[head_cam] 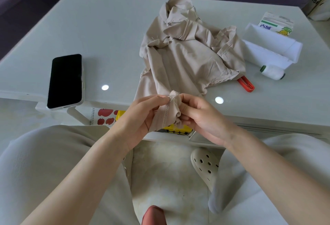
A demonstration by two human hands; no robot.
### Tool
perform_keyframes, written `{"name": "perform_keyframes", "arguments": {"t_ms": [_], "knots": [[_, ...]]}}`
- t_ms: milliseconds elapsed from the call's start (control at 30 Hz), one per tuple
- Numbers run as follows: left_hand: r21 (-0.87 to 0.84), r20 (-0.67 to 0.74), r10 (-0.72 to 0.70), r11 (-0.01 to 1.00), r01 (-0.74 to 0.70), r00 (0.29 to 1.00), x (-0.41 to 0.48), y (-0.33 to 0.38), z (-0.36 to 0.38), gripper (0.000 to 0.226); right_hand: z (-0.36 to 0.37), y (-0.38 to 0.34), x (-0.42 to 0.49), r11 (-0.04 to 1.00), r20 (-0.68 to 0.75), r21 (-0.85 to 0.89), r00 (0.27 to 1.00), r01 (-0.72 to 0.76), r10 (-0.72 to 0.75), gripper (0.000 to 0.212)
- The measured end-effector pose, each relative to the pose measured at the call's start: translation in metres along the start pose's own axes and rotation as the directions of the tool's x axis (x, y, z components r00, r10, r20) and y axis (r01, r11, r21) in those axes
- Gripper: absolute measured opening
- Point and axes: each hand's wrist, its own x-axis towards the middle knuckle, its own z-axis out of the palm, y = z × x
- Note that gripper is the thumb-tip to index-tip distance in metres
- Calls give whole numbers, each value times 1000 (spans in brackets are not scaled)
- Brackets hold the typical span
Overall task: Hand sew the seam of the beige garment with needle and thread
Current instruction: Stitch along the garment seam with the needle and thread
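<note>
Grip: left hand (142, 116) and right hand (201, 120) both pinch the seam (166, 116) of the beige garment (187, 57) at the counter's (107, 28) near edge. I advise taut fabric and small stitches.

Bright, soft, even; faint shadows only. Glares in two round white spots on the glossy table (110, 33), at 9 and 3 o'clock of centre. Bows at the edges; softens in corners.
</note>
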Motion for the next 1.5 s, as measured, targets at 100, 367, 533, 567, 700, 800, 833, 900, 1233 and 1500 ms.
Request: {"name": "perform_keyframes", "arguments": {"t_ms": [100,367,533,567,700,800,833,900,1233,1500], "knots": [[15,-24,-11,1000,11,1000,0,0,0,28,-1,2,1,1000,8,22,1000,2,-2,17],[12,-78,35,999,-34,996,-1,2,3,35,-2,1,2,999,-19,-23,999,27,-27,13],[-19,-108,61,998,-63,992,-2,3,2,28,-2,0,3,998,-31,-57,999,-10,9,21],[-18,-103,60,998,-62,993,-2,2,3,28,-2,0,3,999,-31,-53,1000,0,-1,22],[-2,-100,36,999,-37,994,-1,1,2,27,-2,0,3,992,-57,-98,995,78,-84,17],[42,-64,24,999,-21,998,-2,-2,4,24,-2,1,2,989,-98,-114,989,98,-109,20],[59,-55,23,998,-20,998,-3,-3,5,24,-1,1,2,988,-104,-119,988,97,-109,22],[73,-50,32,997,-28,998,-3,-4,6,24,0,1,2,986,-113,-137,988,92,-107,23],[31,-186,42,999,-36,982,-1,-4,3,24,-2,5,6,967,-172,-244,978,77,-121,13],[276,-242,103,961,-34,965,3,-9,4,20,3,9,8,969,-201,-216,966,120,-164,15]]}}
